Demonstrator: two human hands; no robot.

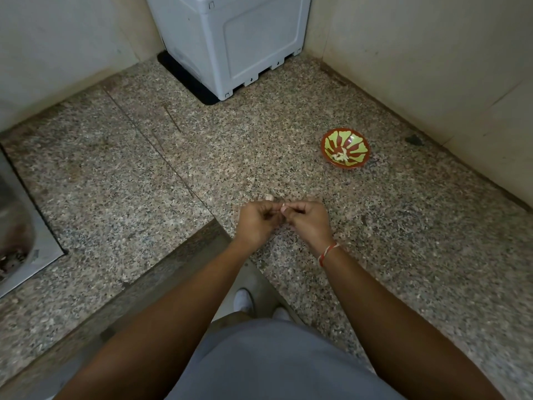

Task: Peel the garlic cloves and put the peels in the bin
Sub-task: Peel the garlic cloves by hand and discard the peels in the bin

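Head view, near to far: grey shirt front at the bottom edge, both forearms reaching out over the inner corner of the speckled granite countertop (403,226). Left hand (256,219) and right hand (307,219) meet fingertip to fingertip just past that corner; fingers of both are curled in, pinching a small pale garlic clove (283,208) between them — only a sliver of it shows, so how much skin is left I can't tell. A red-and-white thread band (327,252) sits on the right wrist.

Step in hand, as I judge it: working the skin off this clove. To do it well — steady the clove with one hand, nick the root end with a thumbnail, pull the skin off in strips, and keep the flakes in the fingers, not on the counter.

Further out toward the right wall, well apart from the hands, a small round red bowl with green petal pattern (345,148) holds a few pale bits, cloves or peel, unclear. Steel sink (17,226) at the left edge. Grey plastic appliance box (230,39) in the far corner. No bin in view.
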